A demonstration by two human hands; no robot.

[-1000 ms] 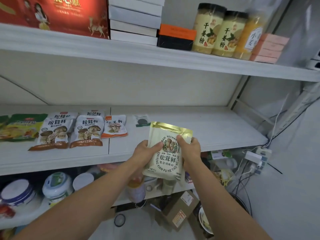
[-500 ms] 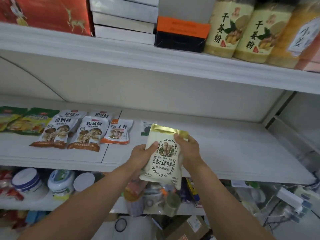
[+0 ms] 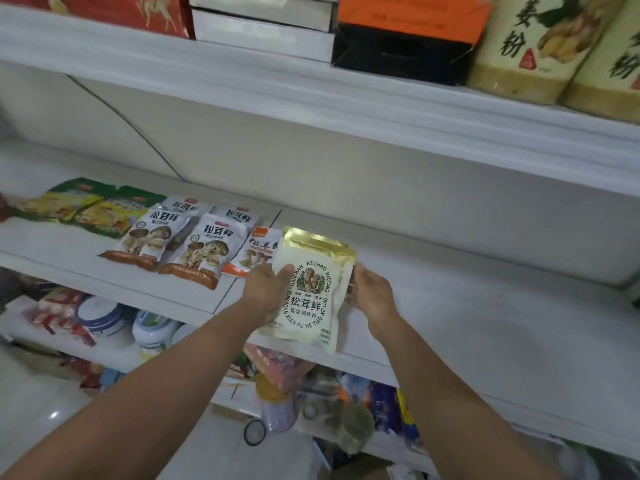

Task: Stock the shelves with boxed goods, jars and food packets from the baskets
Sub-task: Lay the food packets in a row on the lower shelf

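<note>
Your left hand [image 3: 268, 289] and right hand [image 3: 370, 294] grip a cream foil seasoning pouch with a gold top band [image 3: 311, 292] by its two side edges, left thumb across the front, right fingers curled round the far edge. The pouch is upright, lower edge at the front lip of the white middle shelf [image 3: 485, 323]. Just left of it lie white mushroom-print packets [image 3: 197, 254], flat, overlapping; further left, green and yellow packets [image 3: 86, 209]. On the upper shelf [image 3: 311, 88]: yellow jars [image 3: 533, 46] beside an orange-and-black box [image 3: 405, 39].
</note>
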